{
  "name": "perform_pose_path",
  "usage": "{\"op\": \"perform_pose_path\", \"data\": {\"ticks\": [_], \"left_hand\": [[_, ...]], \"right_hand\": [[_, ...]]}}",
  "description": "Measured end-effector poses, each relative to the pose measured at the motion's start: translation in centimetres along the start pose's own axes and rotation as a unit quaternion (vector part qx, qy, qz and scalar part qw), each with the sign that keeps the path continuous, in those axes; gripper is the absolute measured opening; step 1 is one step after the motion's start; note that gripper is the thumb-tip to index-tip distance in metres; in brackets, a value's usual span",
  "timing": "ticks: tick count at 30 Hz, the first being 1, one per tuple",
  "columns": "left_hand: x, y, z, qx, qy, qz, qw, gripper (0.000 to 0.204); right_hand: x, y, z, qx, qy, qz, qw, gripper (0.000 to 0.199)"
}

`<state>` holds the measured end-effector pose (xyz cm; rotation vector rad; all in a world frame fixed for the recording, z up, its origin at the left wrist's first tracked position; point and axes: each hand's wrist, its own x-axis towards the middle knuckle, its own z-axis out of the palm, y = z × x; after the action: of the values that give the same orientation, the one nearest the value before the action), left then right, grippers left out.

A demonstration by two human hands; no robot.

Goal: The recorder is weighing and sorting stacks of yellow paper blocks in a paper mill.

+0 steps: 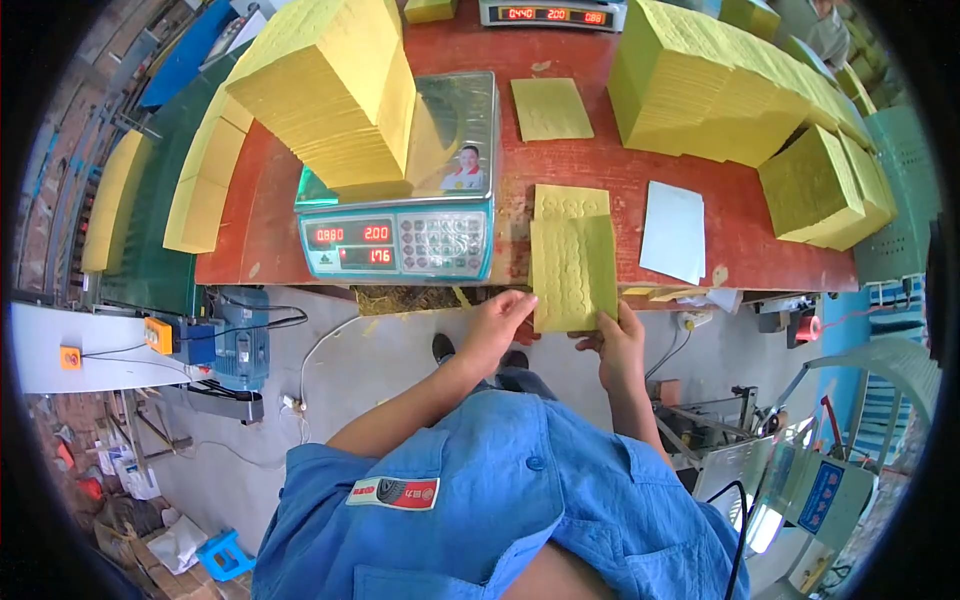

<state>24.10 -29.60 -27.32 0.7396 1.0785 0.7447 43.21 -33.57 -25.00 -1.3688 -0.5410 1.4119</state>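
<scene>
Between my two hands is a small stack of yellow embossed paper [573,265], tilted at the table's near edge. My left hand [503,322] pinches its lower left corner. At the lower right corner, my right hand [618,345] grips it with the thumb on top. The far end of the paper overlaps another yellow sheet [570,200] lying on the table. To the left stands a teal digital scale [445,245] with lit red digits, bearing a tall stack of yellow paper [330,100]. A pale blue-white sheet [672,232] lies just right of the held paper.
The red table [520,160] carries a loose yellow sheet [551,109] and large yellow paper stacks [715,100] at the right. A second scale [553,14] sits at the far edge. More yellow stacks [208,175] stand at left. A lamp-like machine [830,490] is at lower right.
</scene>
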Motion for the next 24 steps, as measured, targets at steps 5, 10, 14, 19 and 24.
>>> {"op": "perform_pose_path", "data": {"ticks": [5, 10, 14, 19, 24], "left_hand": [[-0.7, -0.9, -0.3, 0.076, -0.045, -0.069, 0.994, 0.022], [-1.2, -0.9, 0.7, 0.257, -0.078, 0.012, 0.963, 0.029], [-1.0, -1.3, 1.3, 0.376, -0.026, 0.211, 0.902, 0.03], [-1.0, -0.9, 1.4, 0.37, 0.009, 0.222, 0.902, 0.029], [-1.4, -0.4, 1.3, 0.31, 0.016, 0.187, 0.932, 0.027]], "right_hand": [[-2.5, 0.8, -1.6, -0.054, -0.036, 0.041, 0.997, 0.026], [-4.2, 1.6, -3.2, -0.042, 0.002, 0.046, 0.998, 0.022], [-4.0, 1.5, -3.3, -0.043, 0.003, 0.018, 0.999, 0.021], [-3.5, 1.5, -3.0, -0.034, 0.015, -0.002, 0.999, 0.018], [-3.4, 1.5, -3.1, -0.046, -0.006, -0.01, 0.999, 0.018]]}}
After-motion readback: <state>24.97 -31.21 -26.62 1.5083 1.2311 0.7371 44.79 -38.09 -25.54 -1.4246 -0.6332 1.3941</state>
